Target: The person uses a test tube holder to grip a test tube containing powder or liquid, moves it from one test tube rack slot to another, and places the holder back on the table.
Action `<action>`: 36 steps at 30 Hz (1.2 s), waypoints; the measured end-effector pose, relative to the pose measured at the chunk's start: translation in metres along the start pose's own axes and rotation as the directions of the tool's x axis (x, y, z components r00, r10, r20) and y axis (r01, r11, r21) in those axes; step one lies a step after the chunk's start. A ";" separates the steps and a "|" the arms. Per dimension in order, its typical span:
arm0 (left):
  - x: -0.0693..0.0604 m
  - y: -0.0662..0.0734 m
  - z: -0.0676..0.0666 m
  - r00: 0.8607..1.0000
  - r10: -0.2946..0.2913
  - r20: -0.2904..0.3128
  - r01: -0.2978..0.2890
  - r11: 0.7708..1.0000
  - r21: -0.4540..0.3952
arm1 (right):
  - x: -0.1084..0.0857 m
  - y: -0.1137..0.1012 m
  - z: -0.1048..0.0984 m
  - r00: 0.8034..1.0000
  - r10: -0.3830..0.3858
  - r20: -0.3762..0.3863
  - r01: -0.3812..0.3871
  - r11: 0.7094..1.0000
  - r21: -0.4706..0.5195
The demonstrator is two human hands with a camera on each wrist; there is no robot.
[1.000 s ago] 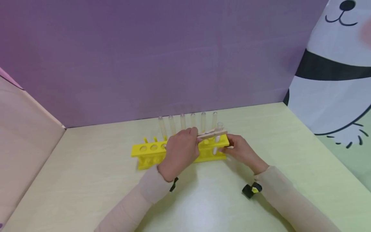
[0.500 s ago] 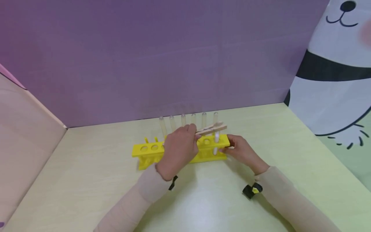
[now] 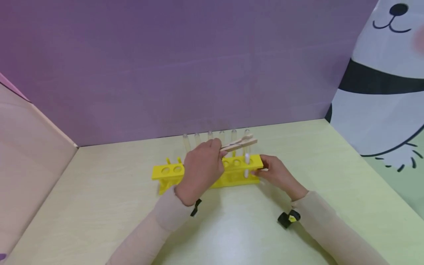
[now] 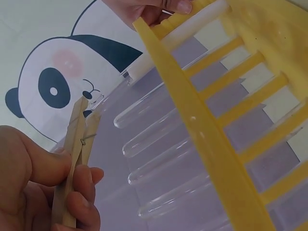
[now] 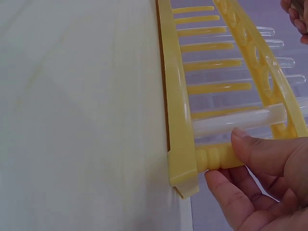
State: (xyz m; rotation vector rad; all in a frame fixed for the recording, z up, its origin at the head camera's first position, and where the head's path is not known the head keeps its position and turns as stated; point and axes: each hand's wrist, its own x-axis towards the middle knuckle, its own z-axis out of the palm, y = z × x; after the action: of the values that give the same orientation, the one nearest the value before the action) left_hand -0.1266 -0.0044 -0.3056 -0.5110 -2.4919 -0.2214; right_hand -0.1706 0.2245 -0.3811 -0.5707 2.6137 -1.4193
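My left hand grips a wooden test tube clamp by its handles. The clamp's tips stand above the right end of the yellow test tube rack, with no tube plainly between them. In the rack's rightmost hole stands a clear test tube with white contents; its mouth lies close to the clamp's tips in the left wrist view. My right hand holds the rack's right end post, the thumb beside the white-filled tube. Part of the rack is hidden behind my left hand in the head view.
Several clear test tubes stand upside down on pegs along the rack's back. A purple panel rises behind the pale tabletop, and a panda-printed panel stands at the right.
My left hand has lifted the test tube clamp up and slightly left, away from the mouth of the white-filled tube. My right hand stays on the rack's end.
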 end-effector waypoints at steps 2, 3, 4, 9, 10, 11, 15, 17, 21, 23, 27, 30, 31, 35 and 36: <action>0.000 -0.001 0.000 1.000 -0.005 -0.001 0.005 1.000 -0.003 | 0.000 0.000 0.000 1.000 -0.004 -0.003 0.004 1.000 0.000; -0.001 -0.001 -0.001 1.000 -0.009 0.001 0.009 1.000 -0.002 | 0.000 0.001 0.000 1.000 -0.006 -0.004 0.006 1.000 -0.001; -0.001 -0.002 -0.001 1.000 -0.011 0.001 0.011 1.000 0.000 | 0.000 0.001 0.000 1.000 -0.008 -0.006 0.008 1.000 -0.001; -0.003 -0.005 -0.004 1.000 -0.029 0.011 0.029 1.000 -0.002 | 0.001 0.002 0.000 1.000 -0.014 -0.011 0.014 1.000 -0.010; -0.004 -0.006 -0.004 0.999 -0.030 0.011 0.030 1.000 -0.002 | 0.001 0.003 0.000 1.000 -0.016 -0.012 0.016 1.000 -0.010; -0.005 -0.007 -0.005 0.999 -0.031 0.011 0.031 1.000 -0.003 | 0.001 0.003 0.000 1.000 -0.018 -0.013 0.018 1.000 -0.012; -0.009 -0.014 -0.005 0.999 -0.045 0.014 0.045 0.999 0.002 | 0.001 0.004 0.000 1.000 -0.014 -0.006 0.014 1.000 -0.016; -0.011 -0.018 -0.007 0.998 -0.062 0.023 0.062 0.998 0.002 | 0.000 0.004 0.000 1.000 -0.004 -0.001 0.004 1.000 -0.014; -0.017 -0.029 -0.010 0.996 -0.083 0.035 0.083 0.996 -0.012 | -0.001 0.003 -0.002 1.000 0.011 0.006 -0.011 1.000 -0.005; -0.020 -0.035 -0.012 0.996 -0.087 0.034 0.088 0.996 -0.028 | -0.001 0.003 -0.003 1.000 0.014 0.008 -0.014 1.000 -0.001; -0.026 -0.046 -0.014 0.996 -0.087 0.036 0.089 0.995 -0.041 | -0.002 0.004 -0.004 1.000 0.021 0.012 -0.021 1.000 0.008; -0.030 -0.053 -0.016 0.996 -0.075 0.043 0.076 0.997 -0.032 | -0.002 0.005 -0.004 1.000 0.024 0.011 -0.024 1.000 0.011; -0.031 -0.056 -0.017 0.996 -0.073 0.045 0.074 0.997 -0.031 | -0.002 0.005 -0.004 1.000 0.025 0.011 -0.025 1.000 0.013; -0.035 -0.063 -0.019 0.996 -0.070 0.053 0.072 0.996 -0.044 | -0.003 0.004 -0.003 1.000 0.027 0.010 -0.027 0.999 0.020; -0.036 -0.066 -0.019 0.996 -0.070 0.057 0.073 0.996 -0.049 | -0.002 0.005 -0.003 1.000 0.028 0.011 -0.028 0.999 0.021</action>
State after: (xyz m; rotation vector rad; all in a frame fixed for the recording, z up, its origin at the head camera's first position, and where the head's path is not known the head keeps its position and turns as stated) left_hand -0.1157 -0.0806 -0.3137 -0.4547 -2.5665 -0.3030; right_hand -0.1706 0.2304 -0.3831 -0.5355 2.5853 -1.4295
